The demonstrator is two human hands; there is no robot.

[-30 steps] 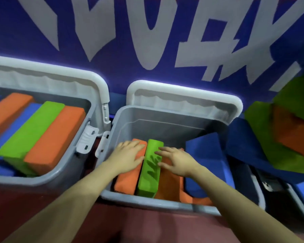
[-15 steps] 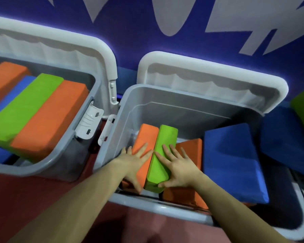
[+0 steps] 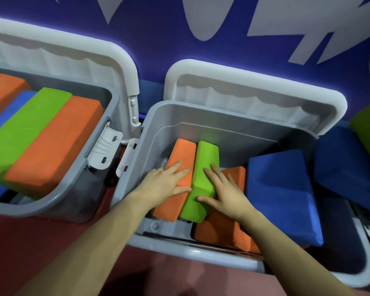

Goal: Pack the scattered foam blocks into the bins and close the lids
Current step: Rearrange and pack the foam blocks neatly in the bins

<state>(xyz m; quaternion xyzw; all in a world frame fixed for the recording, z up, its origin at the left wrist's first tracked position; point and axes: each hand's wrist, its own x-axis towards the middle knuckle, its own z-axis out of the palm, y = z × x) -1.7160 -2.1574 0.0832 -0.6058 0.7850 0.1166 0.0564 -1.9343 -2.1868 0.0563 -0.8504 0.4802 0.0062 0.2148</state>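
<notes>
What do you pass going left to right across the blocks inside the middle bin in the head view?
Orange block under the left hand → green block under the right hand → lower orange block → blue block.

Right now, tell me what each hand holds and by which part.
Neither grips anything. The left hand lies flat on the orange block's top; the right hand lies flat on the green block.
</notes>
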